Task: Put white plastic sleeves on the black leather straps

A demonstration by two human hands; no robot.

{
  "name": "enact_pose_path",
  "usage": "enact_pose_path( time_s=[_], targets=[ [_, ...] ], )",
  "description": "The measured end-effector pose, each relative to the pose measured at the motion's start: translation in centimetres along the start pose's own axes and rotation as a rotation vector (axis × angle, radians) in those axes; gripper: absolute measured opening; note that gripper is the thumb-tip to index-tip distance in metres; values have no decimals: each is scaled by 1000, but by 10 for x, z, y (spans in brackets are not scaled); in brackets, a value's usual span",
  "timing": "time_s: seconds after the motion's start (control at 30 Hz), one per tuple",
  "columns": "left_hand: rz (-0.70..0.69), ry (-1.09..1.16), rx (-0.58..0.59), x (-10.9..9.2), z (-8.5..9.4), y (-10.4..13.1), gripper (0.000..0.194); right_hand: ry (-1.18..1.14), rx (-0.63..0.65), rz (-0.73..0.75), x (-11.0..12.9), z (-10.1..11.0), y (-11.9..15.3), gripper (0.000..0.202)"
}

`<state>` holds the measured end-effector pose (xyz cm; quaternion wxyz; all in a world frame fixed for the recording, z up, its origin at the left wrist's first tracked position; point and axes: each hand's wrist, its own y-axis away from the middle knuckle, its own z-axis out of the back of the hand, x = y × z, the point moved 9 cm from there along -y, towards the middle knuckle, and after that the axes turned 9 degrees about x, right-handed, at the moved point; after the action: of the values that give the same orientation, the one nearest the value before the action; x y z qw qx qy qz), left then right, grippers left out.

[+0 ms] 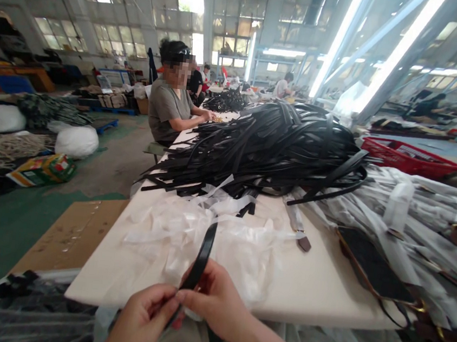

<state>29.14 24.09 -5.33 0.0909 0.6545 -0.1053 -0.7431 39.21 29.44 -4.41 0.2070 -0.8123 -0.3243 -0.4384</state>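
Overall, a long pale worktop (314, 289) runs away from the camera; a big heap of black straps (267, 148) covers its middle; plastic-wrapped belts (411, 217) lie along the right side, some with gold buckles showing; a pile of crumpled clear plastic wrappers (189, 232) sits at the near end, just past the hands; a red basket (409, 157) stands behind the heap at right; a seated co-worker (170, 105) in a grey top works at the far left edge; cardboard sheet (71, 230) on the green floor beside the worktop. Near edge, centre: left hand (141, 319) and right hand (215, 300) close together, fingertips touching, both pinching the lower end of one black strap (202, 255); strap stands nearly upright, tilted right, over the wrappers.
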Motion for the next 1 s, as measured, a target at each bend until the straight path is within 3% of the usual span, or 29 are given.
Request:
enact_pose_path(
  time_s=[0.1,0.23,0.37,0.5,0.6,0.77,0.87,1.0],
  targets=[
    [-25,-62,18,6,-4,0,38,3,22,-69,-6,3,1,40],
    [-18,-174,94,6,-4,1,30,-92,-228,-45,11,41,-3,41],
    [-74,-383,148,-14,8,-14,27,-99,-312,41,25,60,-9,39],
    [-152,-376,205,-43,12,-51,19,-66,-388,177,44,77,-7,31],
    [-219,-365,244,-66,2,-80,16,-107,-455,316,78,99,-2,30],
    [-290,-295,301,-95,-30,-113,16,-88,-500,480,155,133,8,32],
    [-310,-242,320,-104,-43,-119,18,2,-487,547,193,134,13,32],
    [-292,-170,347,-110,-48,-109,24,163,-456,607,220,116,19,30]
  ],
)
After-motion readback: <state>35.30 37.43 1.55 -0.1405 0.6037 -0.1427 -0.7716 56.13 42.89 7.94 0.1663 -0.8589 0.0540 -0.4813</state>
